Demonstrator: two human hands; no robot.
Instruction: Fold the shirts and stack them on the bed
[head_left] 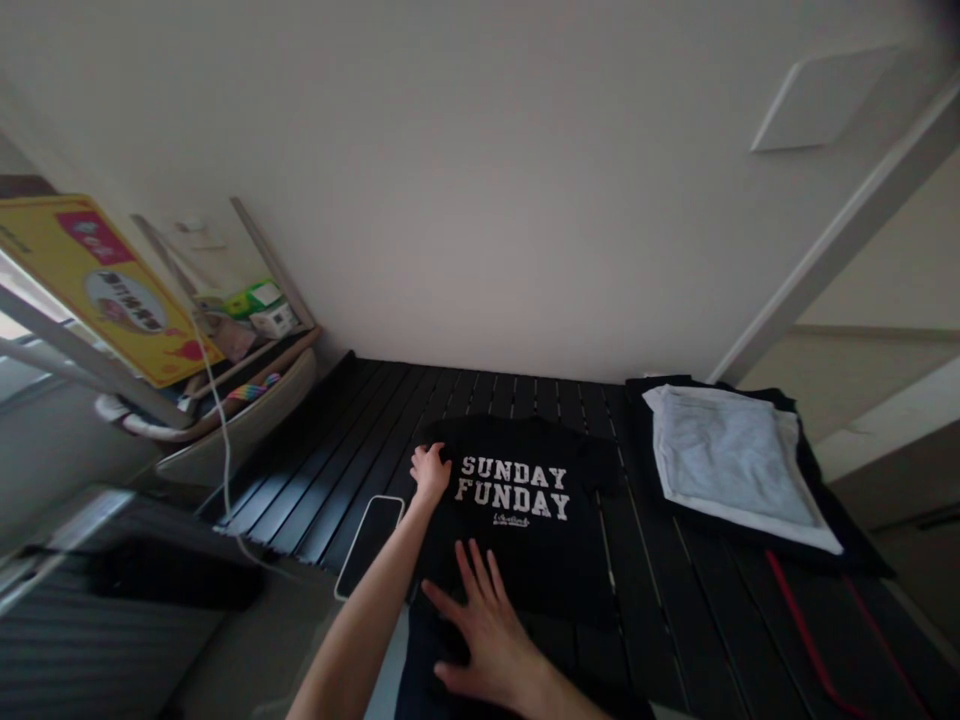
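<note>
A black T-shirt (517, 530) with "SUNDAY FUNDAY" printed in white across its chest lay spread on a dark slatted counter (337, 470), near the middle of the counter and toward the person's side of it. The left hand (430, 475) was on the shirt's upper left edge, just beside the printed words, with its fingers loosely curled and bunched together. Whether it was gripping the cloth or only resting there could not be told. The right hand (484, 635) was fully open, its fingers (471, 580) spread wide and lying on the lower part of the shirt, at about 6 o'clock from the print.

A smartphone (369, 545) with a dark face and a pale edge lay flat on the counter at 9 o'clock from the shirt, just beside the left forearm (382, 590). At 3 o'clock, well apart from the shirt, a folded pale blue garment (724, 460) sat on top of a dark folded garment (847, 535). A thin red strap (806, 630) ran across the slats at about 4 o'clock.

Past the counter's far left corner, at about 10 o'clock, a yellow printed board (97, 290) leaned near small boxes (270, 320), and a white cable (223, 450) hung down beside them. A plain white wall (480, 200) rose beyond the counter at 12 o'clock.
</note>
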